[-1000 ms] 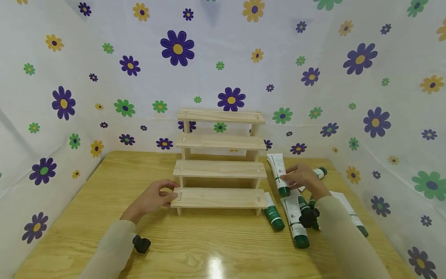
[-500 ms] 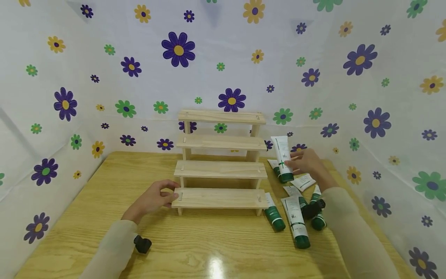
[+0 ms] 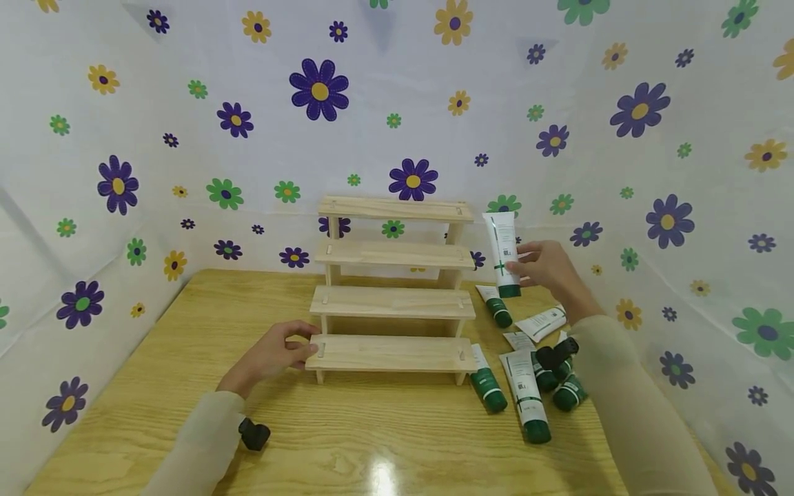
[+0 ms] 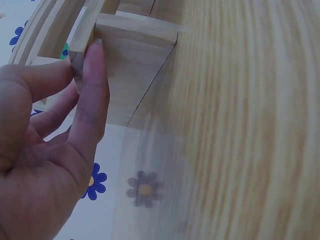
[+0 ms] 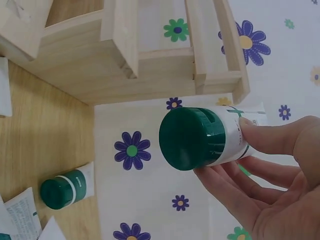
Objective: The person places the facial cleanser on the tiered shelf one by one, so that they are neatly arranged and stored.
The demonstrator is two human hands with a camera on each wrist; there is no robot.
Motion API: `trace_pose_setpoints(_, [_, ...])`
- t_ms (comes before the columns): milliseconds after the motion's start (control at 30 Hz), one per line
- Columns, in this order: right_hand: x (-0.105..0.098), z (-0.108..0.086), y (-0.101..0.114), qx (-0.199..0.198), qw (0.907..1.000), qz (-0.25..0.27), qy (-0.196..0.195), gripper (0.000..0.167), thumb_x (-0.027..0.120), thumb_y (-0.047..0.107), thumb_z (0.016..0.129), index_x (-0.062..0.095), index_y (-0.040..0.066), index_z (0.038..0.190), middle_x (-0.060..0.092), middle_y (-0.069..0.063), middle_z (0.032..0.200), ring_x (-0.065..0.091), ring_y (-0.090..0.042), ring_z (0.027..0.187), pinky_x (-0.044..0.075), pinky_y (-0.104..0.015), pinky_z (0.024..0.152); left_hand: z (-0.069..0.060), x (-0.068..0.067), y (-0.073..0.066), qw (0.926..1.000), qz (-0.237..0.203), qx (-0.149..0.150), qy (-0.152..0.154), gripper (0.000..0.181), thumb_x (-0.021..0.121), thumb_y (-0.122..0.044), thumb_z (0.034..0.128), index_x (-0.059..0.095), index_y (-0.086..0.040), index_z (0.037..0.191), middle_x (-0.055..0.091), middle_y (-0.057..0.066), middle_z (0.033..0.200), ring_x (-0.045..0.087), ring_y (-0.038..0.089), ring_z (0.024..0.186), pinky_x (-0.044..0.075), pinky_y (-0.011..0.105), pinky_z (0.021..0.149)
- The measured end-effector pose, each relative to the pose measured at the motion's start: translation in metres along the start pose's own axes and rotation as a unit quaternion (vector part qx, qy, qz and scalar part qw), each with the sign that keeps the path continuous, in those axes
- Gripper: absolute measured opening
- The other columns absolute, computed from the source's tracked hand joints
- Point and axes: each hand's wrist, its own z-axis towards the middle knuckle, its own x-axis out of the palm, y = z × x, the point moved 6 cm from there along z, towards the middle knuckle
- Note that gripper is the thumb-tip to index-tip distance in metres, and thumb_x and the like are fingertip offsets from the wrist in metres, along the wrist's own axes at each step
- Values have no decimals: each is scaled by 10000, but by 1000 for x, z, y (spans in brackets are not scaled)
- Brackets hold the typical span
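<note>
A white tube with a dark green cap (image 3: 504, 248) is held up in the air by my right hand (image 3: 548, 272), thumb on one side and fingers on the other. It stands nearly upright, cap down, just right of the wooden tiered shelf (image 3: 393, 353). In the right wrist view the green cap (image 5: 185, 139) faces the camera. My left hand (image 3: 276, 351) pinches the left end of the lowest shelf board; the left wrist view shows the thumb and fingers (image 4: 92, 95) around the board's corner (image 4: 80, 52).
Several more tubes lie on the table right of the shelf, among them a large white tube (image 3: 524, 393), a green and white tube (image 3: 488, 386) and a small tube (image 3: 496, 306). A flower-print cloth (image 3: 397, 83) surrounds the wooden table (image 3: 310, 441).
My right hand has lifted the white tube up and away from the pile, to about the height of the upper boards. The left hand stays on the lowest board.
</note>
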Motion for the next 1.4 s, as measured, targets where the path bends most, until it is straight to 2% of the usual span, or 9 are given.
trace_pose_setpoints(500, [3, -1, 39, -638, 9959, -43, -645, 601, 697, 240, 1000, 477, -26, 1493, 581, -295, 1412, 652, -445, 1206, 574, -496, 976, 0, 2, -2, 9998, -108, 126, 64, 434, 644, -168, 1032, 536, 65, 1382, 564, 284, 1325, 715, 191, 1009, 632, 341, 798])
trace_pose_setpoints(900, [10, 3, 78, -898, 9913, -173, -942, 581, 705, 185, 989, 490, -28, 1484, 607, -303, 1383, 641, -464, 1222, 553, -544, 1010, 0, -2, 2, 10000, -86, 22, -44, 430, 653, -178, 1029, 549, 41, 1384, 590, 269, 1328, 721, 212, 1027, 631, 339, 797])
trace_pose_setpoints(1400, [24, 17, 113, -1236, 9772, 362, -1686, 491, 710, 139, 976, 548, -7, 1416, 650, -251, 1344, 663, -395, 1185, 561, -492, 1020, -2, 1, -1, 9999, -141, -14, -8, 435, 643, -172, 1034, 533, 52, 1390, 569, 275, 1336, 715, 169, 1011, 632, 343, 807])
